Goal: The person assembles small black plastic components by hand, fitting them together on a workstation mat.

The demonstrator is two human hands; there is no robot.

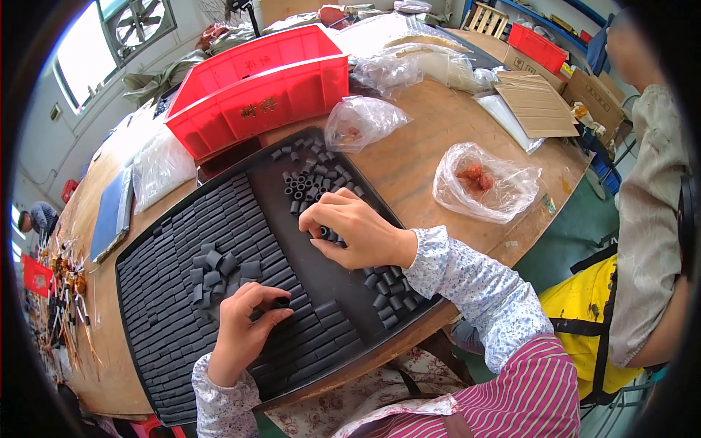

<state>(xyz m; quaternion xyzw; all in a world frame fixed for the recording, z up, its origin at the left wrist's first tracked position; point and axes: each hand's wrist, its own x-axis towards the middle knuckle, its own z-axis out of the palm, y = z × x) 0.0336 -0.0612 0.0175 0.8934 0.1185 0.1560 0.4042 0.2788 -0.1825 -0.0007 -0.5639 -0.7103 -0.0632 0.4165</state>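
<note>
My left hand (250, 325) pinches a short black tube (281, 301) between thumb and forefinger, just above closely laid rows of black tubes (197, 241). Those rows cover the left and middle of a large black tray (288, 219). Next to this hand, a small heap of loose tubes (212, 271) lies on top of the rows. Over the tray's right side, my right hand (361, 230) is curled closed, with a few black tubes showing between its thumb and fingers. More loose tubes lie beyond it (310, 179) and nearer me (391, 292); its palm is hidden.
Behind the tray stands a red plastic crate (263, 91). Clear plastic bags, one (485, 182) with reddish items inside, rest on the wooden table (409, 168). Flat cardboard (537, 106) lies at the far right. A person (653, 219) is close on the right beside a yellow bag (584, 314).
</note>
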